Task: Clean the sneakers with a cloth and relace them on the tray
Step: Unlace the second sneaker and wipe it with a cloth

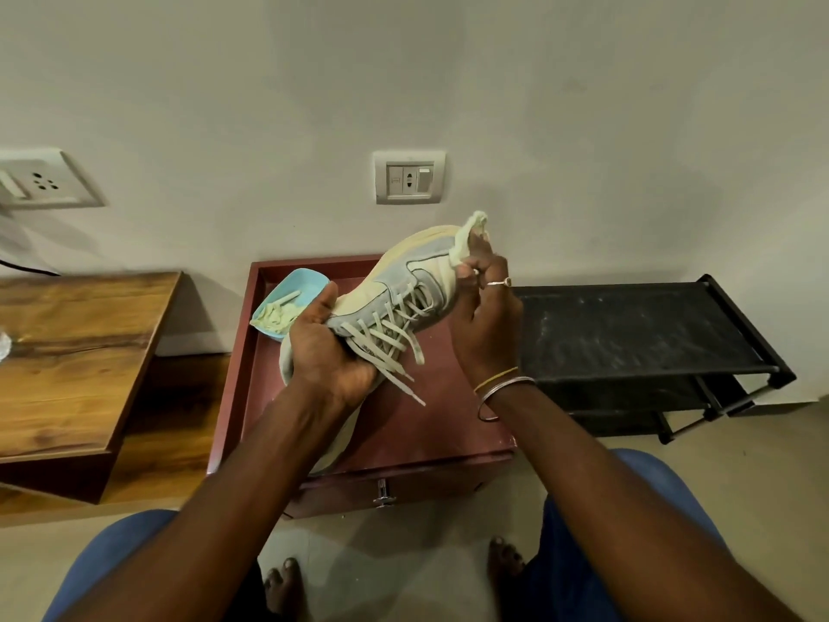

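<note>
Pale-green cloth [469, 237], pinched in right hand [484, 307], met sneaker [394, 298] toe at 1 o'clock; left hand [327, 347] gripped heel end; cleaning step, probably turn shoe next.

A pale grey-blue and cream fabric sneaker [403, 280] with a thick cream sole is held in the air above a dark red rectangular tray [233, 361] with a raised rim. It tilts with its toe up and away and its heel low, gripped around the heel end by the left hand [327, 352]. Its flat light grey laces [386, 334] cross the eyelets, and 2 loose ends hang down from the tongue. A crumpled pale green cloth [466, 244], bunched in the right hand [484, 316], touches the sneaker's toe, 1 corner sticking up.
</note>
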